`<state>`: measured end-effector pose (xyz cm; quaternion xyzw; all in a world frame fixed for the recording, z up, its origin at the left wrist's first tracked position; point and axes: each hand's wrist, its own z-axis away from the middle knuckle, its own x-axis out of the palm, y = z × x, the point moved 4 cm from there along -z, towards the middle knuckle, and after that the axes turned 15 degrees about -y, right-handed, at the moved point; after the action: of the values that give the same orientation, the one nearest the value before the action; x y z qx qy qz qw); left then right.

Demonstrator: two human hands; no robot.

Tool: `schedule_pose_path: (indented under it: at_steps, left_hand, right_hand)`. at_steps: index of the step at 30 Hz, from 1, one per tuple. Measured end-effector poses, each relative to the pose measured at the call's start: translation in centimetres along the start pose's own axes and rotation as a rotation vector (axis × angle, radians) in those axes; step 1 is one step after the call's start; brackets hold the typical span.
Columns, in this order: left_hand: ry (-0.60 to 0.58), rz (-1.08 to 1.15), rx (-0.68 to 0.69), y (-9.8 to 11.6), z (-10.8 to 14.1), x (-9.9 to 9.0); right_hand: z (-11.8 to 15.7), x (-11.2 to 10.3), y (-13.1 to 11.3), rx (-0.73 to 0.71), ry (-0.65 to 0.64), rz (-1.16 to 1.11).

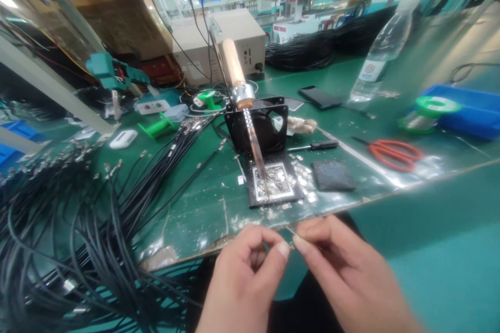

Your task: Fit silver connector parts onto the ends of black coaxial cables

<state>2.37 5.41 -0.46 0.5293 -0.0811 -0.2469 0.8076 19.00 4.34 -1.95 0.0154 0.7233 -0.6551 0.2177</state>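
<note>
Low in the head view, my left hand (253, 265) is closed in a pinch, thumb against forefinger, and what it holds is too small to name. Close beside it, my right hand (339, 265) also pinches; a thin light piece (291, 230) shows at its fingertips. Both hands are in front of the table's near edge. Beyond them a soldering iron (233, 65) with a wooden handle stands tilted, its tip over a dark tray (255, 199) of small metal bits. A black fan frame (255, 130) is behind the tray.
Black cables (97, 239) fill the left side. Right of the tray lie a dark square pad (333, 175), a screwdriver (326, 145) and red-handled scissors (394, 154). Farther back are a phone (320, 98), a plastic bottle (385, 52), a green spool (433, 106) and a blue bin (476, 109).
</note>
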Motion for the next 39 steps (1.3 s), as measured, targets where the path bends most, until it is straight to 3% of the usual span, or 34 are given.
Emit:
schedule_pose_path:
  at_steps: [9,16,29,39]
  left_hand:
    - [-0.026,0.187,0.103,-0.09,-0.17,-0.02]
    - [-0.038,0.29,0.089,-0.28,-0.52,0.13]
    - [-0.069,0.37,0.124,-0.22,-0.69,-0.22]
    - [-0.007,0.377,0.119,-0.83,-0.97,-0.12]
  right_hand:
    - [0.04,0.35,-0.13,-0.008,0.059,0.017]
    - [-0.11,0.62,-0.36,-0.066,0.124,0.057]
    - [0.06,0.62,-0.26,-0.027,0.094,0.021]
    - [-0.18,0.64,-0.17,-0.036,0.133,0.02]
